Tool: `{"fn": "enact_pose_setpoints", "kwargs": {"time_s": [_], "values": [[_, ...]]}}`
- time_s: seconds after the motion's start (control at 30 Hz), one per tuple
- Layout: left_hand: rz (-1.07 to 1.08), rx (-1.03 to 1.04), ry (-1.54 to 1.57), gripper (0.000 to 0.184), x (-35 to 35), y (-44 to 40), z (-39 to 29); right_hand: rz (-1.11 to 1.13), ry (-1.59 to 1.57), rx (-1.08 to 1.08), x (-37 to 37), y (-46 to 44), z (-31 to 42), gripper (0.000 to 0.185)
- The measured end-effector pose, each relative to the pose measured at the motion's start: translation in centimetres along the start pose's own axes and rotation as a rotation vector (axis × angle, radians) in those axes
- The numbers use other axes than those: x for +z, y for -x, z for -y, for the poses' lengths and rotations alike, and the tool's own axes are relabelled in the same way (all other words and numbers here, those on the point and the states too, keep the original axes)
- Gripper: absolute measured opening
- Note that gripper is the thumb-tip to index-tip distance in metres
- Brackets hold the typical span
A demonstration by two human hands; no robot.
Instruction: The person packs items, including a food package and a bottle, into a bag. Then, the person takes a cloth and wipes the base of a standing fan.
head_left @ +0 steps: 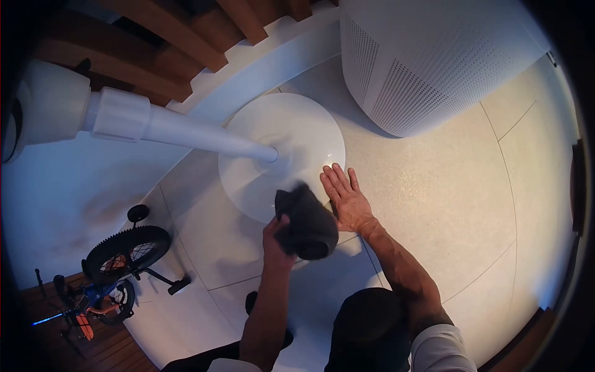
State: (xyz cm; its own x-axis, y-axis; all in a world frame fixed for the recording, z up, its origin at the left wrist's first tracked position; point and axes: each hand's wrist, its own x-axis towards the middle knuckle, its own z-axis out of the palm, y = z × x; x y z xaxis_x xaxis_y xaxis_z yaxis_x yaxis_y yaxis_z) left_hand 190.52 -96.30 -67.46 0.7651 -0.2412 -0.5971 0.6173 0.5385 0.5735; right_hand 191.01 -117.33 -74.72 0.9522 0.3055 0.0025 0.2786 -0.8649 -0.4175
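Note:
My left hand (277,246) grips a dark grey cloth (308,226), bunched up and slightly blurred. The cloth hangs over the near edge of a round white base (248,121) and hides part of it. Whether cloth and base touch is unclear. From the middle of the base rises a white pole (198,137), which belongs to a stand whose top is cut off at the left. My right hand (348,201) is open, fingers stretched out, with its fingertips at the right rim of the base. Nothing is in it.
A tall white appliance with perforated panels (421,80) stands on the tiled floor (446,204) at the upper right. Brown wooden slats (167,37) run along the upper left. A small bicycle (108,273) with a training wheel is at the lower left.

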Motion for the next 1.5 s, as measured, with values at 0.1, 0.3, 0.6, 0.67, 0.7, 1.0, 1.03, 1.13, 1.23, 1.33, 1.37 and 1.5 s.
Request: {"fn": "enact_pose_setpoints", "kwargs": {"time_s": [0.1,0.3,0.6,0.67,0.7,1.0,1.03,1.13,1.23,1.33,1.37,1.5], "values": [[0.09,-0.102,0.266,0.04,1.2,-0.5,-0.7,-0.027,-0.022,0.01,0.7,0.0,0.1,0.101],[0.28,-0.131,0.3,0.047,3.8,-0.8,-0.5,0.004,0.238,-0.008,1.7,-0.3,-0.2,0.092],[0.268,0.299,-0.231,0.046,4.5,-1.3,-3.1,-0.003,-0.037,0.009,-0.1,0.0,0.1,0.083],[0.098,0.519,-0.857,0.049,5.7,-2.5,-3.6,-0.036,-0.092,0.014,-0.2,0.0,0.4,0.087],[0.172,0.945,-1.202,0.052,5.4,-4.3,-2.3,-0.038,-0.11,0.0,-0.1,0.1,0.5,0.087],[-0.177,0.881,-1.914,0.073,-7.4,-4.4,-2.2,-0.013,-0.096,0.033,-0.3,0.0,0.9,0.085],[-0.289,0.921,-1.945,0.07,-8.8,-6.3,-4.3,-0.016,-0.09,0.036,-0.4,-0.2,0.8,0.084],[-0.389,0.87,-1.898,0.066,-12.4,-13.5,-10.4,-0.022,-0.082,0.034,-0.3,-0.1,0.7,0.084],[-0.59,0.8,-1.825,0.065,-10.7,-11.5,-8.2,-0.012,-0.073,0.025,-0.5,-0.2,0.7,0.084],[-0.236,0.833,-1.913,0.076,-7.6,-2.6,0.5,-0.003,-0.077,0.036,-0.4,-0.3,0.7,0.085],[-0.199,0.766,-2.07,0.076,-6.6,-1.1,1.8,0.006,-0.075,0.032,-0.4,-0.3,0.7,0.085],[-0.229,0.823,-2.021,0.077,-4.2,-5.8,-2.0,0.001,-0.059,0.03,-0.2,-0.5,0.8,0.086]]}}
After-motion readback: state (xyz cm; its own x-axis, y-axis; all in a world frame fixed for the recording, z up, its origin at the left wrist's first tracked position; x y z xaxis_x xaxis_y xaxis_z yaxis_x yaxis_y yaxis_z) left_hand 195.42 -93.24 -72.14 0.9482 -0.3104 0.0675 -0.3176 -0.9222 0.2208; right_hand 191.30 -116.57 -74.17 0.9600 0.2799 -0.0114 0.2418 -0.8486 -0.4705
